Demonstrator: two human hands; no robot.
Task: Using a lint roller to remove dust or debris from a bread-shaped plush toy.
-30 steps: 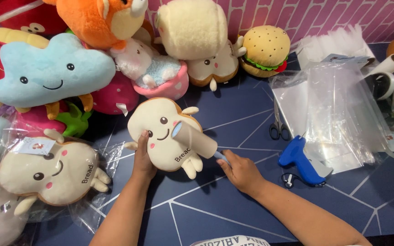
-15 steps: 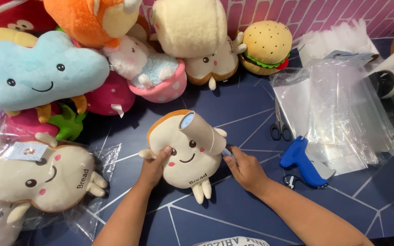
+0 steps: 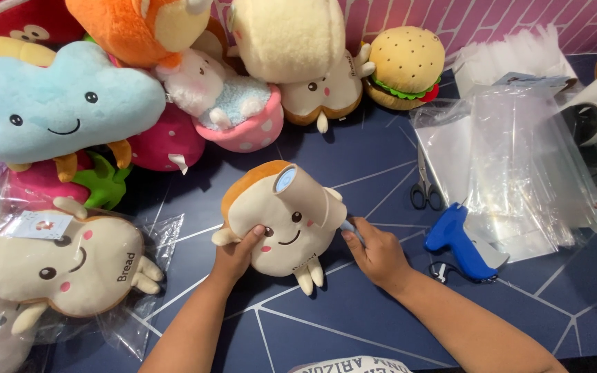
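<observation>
A cream bread-slice plush (image 3: pixel 278 231) with a smiling face and brown crust lies on the dark blue table (image 3: pixel 354 324). My left hand (image 3: pixel 238 254) grips its left lower side. My right hand (image 3: pixel 376 250) holds the light blue handle of a lint roller (image 3: pixel 302 195), whose beige roll lies across the plush's upper right face.
A blue tagging gun (image 3: pixel 461 242) and scissors (image 3: pixel 424 185) lie right of my hands beside a stack of clear plastic bags (image 3: pixel 519 159). A bagged bread plush (image 3: pixel 70 266) sits at left. Cloud (image 3: pixel 60 107), burger (image 3: pixel 403 68) and other plush toys crowd the back. Tape rolls (image 3: pixel 592 114) stand at right.
The bread plush was turned from tilted to face up and shifted slightly toward me. The lint roller moved across its upper right face, with my right hand following.
</observation>
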